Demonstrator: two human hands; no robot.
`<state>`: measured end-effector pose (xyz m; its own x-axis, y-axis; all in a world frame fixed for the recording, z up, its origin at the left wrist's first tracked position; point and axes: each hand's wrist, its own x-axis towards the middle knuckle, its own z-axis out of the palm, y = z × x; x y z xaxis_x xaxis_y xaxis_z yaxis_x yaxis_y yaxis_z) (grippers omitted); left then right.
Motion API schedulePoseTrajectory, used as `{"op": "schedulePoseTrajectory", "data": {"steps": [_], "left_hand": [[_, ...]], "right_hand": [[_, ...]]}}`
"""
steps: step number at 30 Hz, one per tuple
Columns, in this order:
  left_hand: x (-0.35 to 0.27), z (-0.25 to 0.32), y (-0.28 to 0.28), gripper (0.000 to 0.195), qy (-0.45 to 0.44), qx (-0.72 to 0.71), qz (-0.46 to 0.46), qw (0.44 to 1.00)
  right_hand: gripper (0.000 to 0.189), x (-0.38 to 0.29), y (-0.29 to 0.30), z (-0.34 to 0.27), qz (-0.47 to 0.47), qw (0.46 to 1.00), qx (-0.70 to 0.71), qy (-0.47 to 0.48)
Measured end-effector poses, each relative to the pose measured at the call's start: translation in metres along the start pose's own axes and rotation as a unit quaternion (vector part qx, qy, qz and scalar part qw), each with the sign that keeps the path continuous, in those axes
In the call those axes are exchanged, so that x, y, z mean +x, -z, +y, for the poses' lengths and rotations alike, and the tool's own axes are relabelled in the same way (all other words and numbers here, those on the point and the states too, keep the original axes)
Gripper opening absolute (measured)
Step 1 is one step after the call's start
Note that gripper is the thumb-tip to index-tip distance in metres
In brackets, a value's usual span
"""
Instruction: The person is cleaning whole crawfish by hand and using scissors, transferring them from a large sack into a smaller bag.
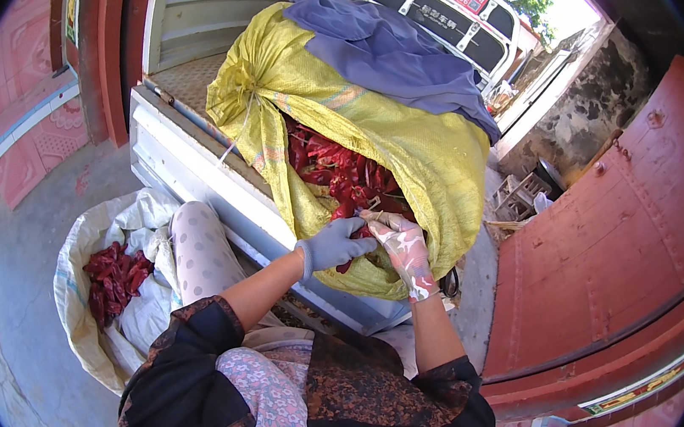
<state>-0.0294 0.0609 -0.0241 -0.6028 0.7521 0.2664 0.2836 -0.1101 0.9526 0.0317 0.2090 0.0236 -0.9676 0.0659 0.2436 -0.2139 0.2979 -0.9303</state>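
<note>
My left hand (334, 246), in a grey knitted glove, holds red dried chili peppers (360, 233), partly hidden by its fingers. Beside it, my right hand (402, 246) wears a camouflage-patterned glove. Its fingertips are bent together close to those of the left; what they grip is too small to tell. A small pale piece (374, 202) shows just above them. Both hands are at the mouth of a yellow woven sack (433, 170), which lies tied at one end with a slit along its side. More red peppers (335, 160) fill the opening.
The sack rests on a three-wheeled cargo vehicle's bed (207, 159), with blue-grey cloth (372, 43) over it. At my left, a white woven sack (74, 246) holds red peppers (116, 279) beside my knee (199, 250). A red metal door (600, 233) and a plastic crate (516, 195) stand right.
</note>
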Motion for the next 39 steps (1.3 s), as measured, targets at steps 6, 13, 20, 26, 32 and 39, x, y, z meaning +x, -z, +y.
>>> {"op": "schedulePoseTrajectory", "data": {"steps": [6,13,20,26,32,39], "left_hand": [[-0.014,0.007,-0.015,0.022,-0.056,-0.098,0.035,0.993],[-0.028,0.026,-0.013,0.016,-0.109,-0.004,0.074,0.991],[-0.031,0.027,-0.010,0.018,-0.126,0.022,0.072,0.989],[-0.025,0.023,-0.011,0.018,-0.193,0.051,0.098,0.975],[-0.032,0.020,-0.013,0.017,-0.110,-0.098,0.059,0.987],[-0.023,0.009,-0.012,0.019,-0.054,-0.193,0.008,0.980]], "right_hand": [[0.009,-0.013,-0.015,-0.022,0.070,0.966,-0.197,0.149],[0.012,-0.018,-0.015,-0.029,0.077,0.972,0.173,-0.141],[0.012,-0.027,-0.027,-0.041,0.120,0.953,0.203,-0.190],[0.018,-0.024,-0.027,-0.034,0.120,0.952,0.231,-0.164],[0.020,-0.025,-0.020,-0.035,0.039,0.994,-0.028,0.103],[0.015,-0.032,-0.024,-0.057,0.072,0.918,-0.287,0.265]]}}
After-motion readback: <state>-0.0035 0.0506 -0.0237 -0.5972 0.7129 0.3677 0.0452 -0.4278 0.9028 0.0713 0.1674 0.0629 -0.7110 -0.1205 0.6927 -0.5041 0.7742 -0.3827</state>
